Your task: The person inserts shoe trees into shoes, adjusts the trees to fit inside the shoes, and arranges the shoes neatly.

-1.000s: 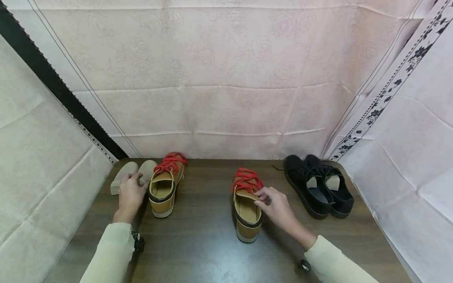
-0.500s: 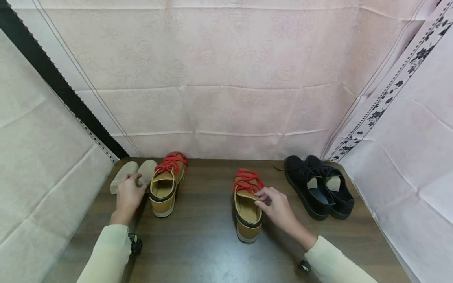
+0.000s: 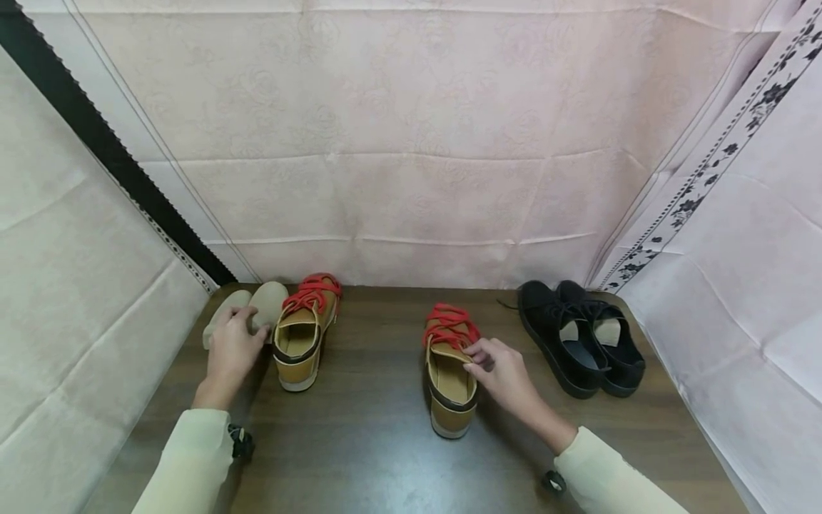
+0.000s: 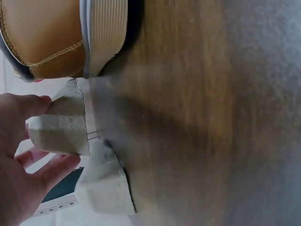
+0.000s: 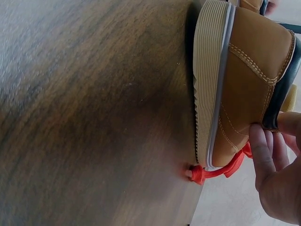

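Note:
My left hand (image 3: 231, 348) holds a beige moulded shoe insert (image 4: 59, 122) between thumb and fingers. The other beige insert (image 4: 104, 183) stands beside it on the wooden table. Just right of my left hand is a tan shoe (image 3: 298, 370) with red laces, its heel toward me. My right hand (image 3: 504, 375) pinches the side of the collar of a second tan shoe (image 3: 449, 420), thumb at the inside edge and fingers outside. This shoe rests sole-down on the table, with its red laces (image 5: 233, 165) hanging by the toe in the right wrist view.
A pair of black lace-up shoes (image 3: 581, 343) stands at the right back, pale pieces inside them. Patterned white cloth (image 3: 411, 143) hangs behind and at both sides. The brown wooden table (image 3: 359, 457) stretches between the tan shoes and toward me.
My left hand has shifted the near-side beige insert slightly up and away toward the back. My right hand stays in place on the tan shoe's collar.

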`<state>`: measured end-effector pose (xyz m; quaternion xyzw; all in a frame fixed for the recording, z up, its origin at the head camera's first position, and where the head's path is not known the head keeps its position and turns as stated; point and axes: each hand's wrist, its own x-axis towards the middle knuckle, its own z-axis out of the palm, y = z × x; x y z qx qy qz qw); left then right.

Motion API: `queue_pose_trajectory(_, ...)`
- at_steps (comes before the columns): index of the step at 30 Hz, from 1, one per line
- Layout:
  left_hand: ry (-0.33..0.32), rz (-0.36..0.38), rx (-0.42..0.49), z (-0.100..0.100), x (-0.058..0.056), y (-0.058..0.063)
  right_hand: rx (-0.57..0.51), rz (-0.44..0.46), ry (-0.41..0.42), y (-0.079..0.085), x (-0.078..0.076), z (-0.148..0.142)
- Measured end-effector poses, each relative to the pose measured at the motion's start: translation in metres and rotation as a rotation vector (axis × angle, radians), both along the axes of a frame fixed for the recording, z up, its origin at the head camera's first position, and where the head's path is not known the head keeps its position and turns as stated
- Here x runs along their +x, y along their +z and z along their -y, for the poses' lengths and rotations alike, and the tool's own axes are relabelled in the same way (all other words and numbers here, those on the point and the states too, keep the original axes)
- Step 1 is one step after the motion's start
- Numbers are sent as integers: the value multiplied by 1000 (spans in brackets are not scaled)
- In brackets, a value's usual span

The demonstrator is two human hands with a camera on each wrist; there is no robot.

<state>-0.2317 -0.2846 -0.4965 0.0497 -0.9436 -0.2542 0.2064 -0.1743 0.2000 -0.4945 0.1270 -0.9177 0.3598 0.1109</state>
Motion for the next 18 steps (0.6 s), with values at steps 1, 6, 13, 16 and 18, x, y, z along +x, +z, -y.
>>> queue_pose_trajectory(1,-4,-6,-6,-1,1,2,2,2,-4,0,0,0)
queue_pose_trajectory(6,2,-33,-22,-3,3,7,7,18,-6,1,0,0)
queue_pose_trajectory(13,4,-115,-45,-4,6,16,-11,5,9,0,0,0)
queue_pose_trajectory(16,-3,-139,-26,-7,9,22,-26,-11,19,-1,-1,-1)
queue_pose_trajectory(18,-3,-153,-15,-8,11,25,-29,-11,20,-2,-1,-1)
